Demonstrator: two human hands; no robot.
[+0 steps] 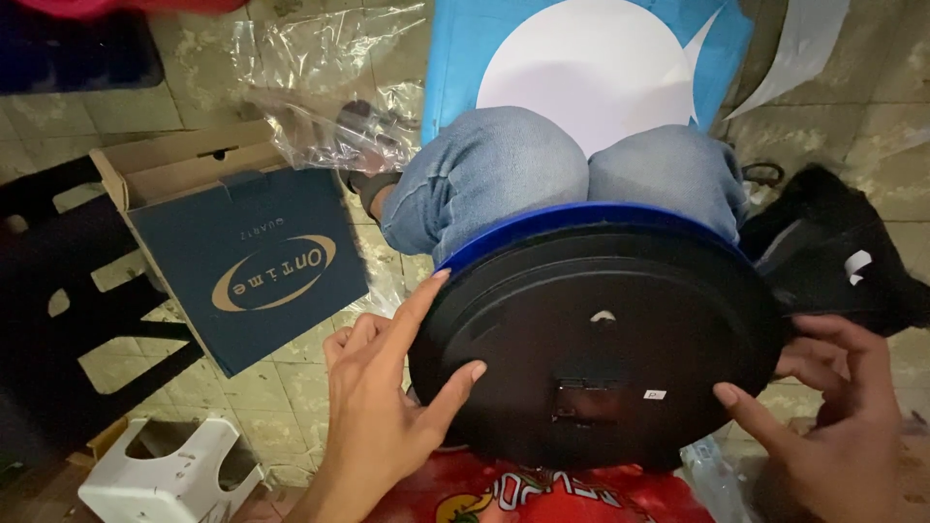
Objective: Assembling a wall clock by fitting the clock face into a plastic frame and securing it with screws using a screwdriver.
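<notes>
While the round black clock [591,339] lies back-up across my knees [572,165], my left hand [387,397] spreads its grip on the left rim, and my right hand [833,407] cups the right edge, thumb on the back. Left on the floor sits an open blue box [247,266], a white stool [170,479] nearer me.

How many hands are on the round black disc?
2: the left hand on the disc at its left edge, the right hand at its right edge. None seem hidden.
</notes>
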